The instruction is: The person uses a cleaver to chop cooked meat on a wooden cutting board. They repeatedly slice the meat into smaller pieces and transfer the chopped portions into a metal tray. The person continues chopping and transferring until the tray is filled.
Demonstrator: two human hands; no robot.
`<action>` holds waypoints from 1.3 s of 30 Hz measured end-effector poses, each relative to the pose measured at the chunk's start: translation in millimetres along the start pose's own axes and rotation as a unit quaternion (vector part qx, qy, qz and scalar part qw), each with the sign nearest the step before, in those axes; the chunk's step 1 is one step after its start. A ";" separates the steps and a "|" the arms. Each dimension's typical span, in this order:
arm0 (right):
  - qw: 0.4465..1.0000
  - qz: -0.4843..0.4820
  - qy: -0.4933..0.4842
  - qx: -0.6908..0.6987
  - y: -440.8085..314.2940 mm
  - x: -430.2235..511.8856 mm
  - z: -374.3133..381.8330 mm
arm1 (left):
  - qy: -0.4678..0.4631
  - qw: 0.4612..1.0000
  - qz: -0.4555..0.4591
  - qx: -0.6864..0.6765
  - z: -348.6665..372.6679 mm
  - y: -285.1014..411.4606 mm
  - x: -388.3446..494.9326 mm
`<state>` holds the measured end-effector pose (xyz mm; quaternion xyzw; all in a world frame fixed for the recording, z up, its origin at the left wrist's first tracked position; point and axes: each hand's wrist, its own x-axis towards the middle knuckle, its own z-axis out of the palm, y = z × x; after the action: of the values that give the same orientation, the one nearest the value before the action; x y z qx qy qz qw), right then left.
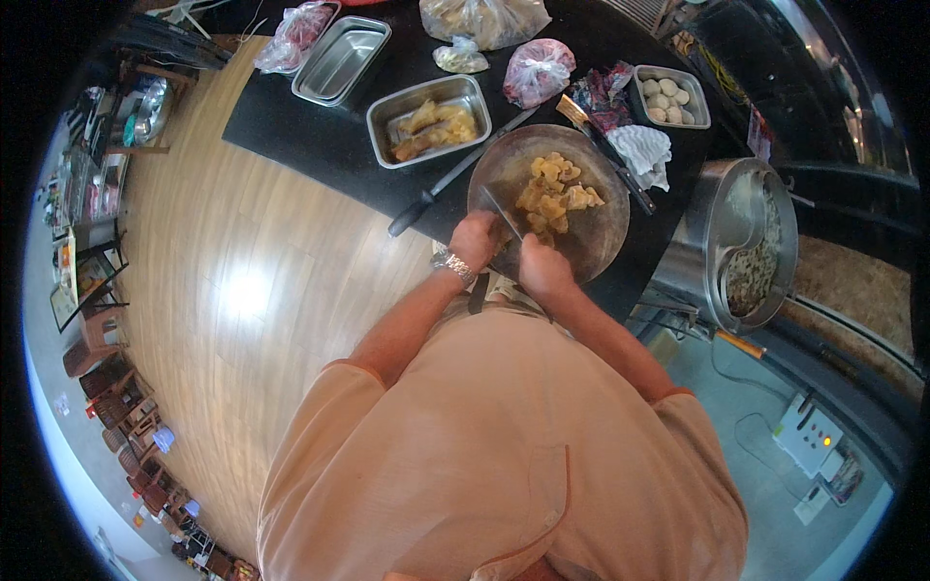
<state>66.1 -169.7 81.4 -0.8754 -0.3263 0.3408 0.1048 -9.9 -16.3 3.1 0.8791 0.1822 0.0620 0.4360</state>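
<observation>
My right hand (546, 267) grips a knife (501, 210), its thin blade angled up to the left over a round chopping board (607, 247). Close beside the blade, my left hand (477, 238) has its fingers curled over a brownish piece of food at the board's near left edge; most of that piece is hidden. A heap of cut yellow-brown chunks (556, 192), perhaps cooked meat or tendon, lies on the board beyond the knife. Larger uncut pieces (436, 127) of similar food are in a steel tray (378, 138) to the far left.
A sharpening steel (465, 167) lies left of the board. Along its right side are a dark-handled tool (617, 171) and a white cloth (643, 152). Behind stand bagged meat (539, 72), empty nested trays (341, 62) and a tray of pale balls (667, 100). A large steel pot (690, 240) is at right.
</observation>
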 end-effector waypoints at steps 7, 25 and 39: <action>0.999 -0.014 0.039 -0.013 2.0 9.9 10.4 | 0.018 1.000 -0.025 -0.001 5.9 -4.1 0.9; 0.992 -0.041 0.110 0.036 23.2 26.6 24.3 | 0.092 0.990 -0.089 -0.054 9.0 -6.0 -10.1; 0.992 -0.081 0.044 -0.086 18.4 -30.6 4.5 | 0.116 0.980 -0.112 -0.119 15.2 -1.3 -12.5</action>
<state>55.3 -203.6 86.8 -0.8660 -0.4194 0.2632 0.0703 -17.8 -31.6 -6.6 0.7818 0.3203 0.1359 0.5175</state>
